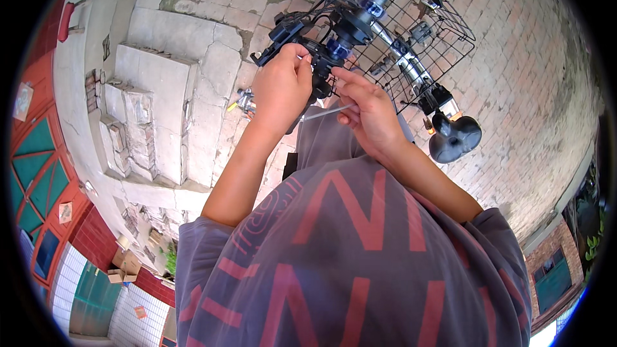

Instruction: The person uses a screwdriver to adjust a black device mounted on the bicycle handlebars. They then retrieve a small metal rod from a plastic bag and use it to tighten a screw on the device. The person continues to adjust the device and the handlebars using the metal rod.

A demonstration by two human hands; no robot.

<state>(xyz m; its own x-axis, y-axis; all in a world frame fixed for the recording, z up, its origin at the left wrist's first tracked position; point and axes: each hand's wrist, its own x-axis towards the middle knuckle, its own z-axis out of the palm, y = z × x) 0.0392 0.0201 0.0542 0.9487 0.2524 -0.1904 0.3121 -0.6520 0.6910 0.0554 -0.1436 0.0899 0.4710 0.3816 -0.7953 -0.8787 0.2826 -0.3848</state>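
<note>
Grey red-lettered shirt [347, 263], left hand [281, 87] fingers closed around black handlebar fitting [308, 48], right hand [369, 109] fingers pinching pale cable [324, 113]

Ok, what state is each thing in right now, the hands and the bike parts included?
left hand: closed around the black handlebar fitting
right hand: pinching a thin pale cable
wire basket: mounted on the bike, looks empty
bicycle saddle: nobody on it
brick pavement: dry

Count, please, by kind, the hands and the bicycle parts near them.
Hands: 2, the left hand and right hand, both at the handlebar
Handlebars: 1
Wire baskets: 1
Saddles: 1
White tubes: 1
Total: 6
</note>
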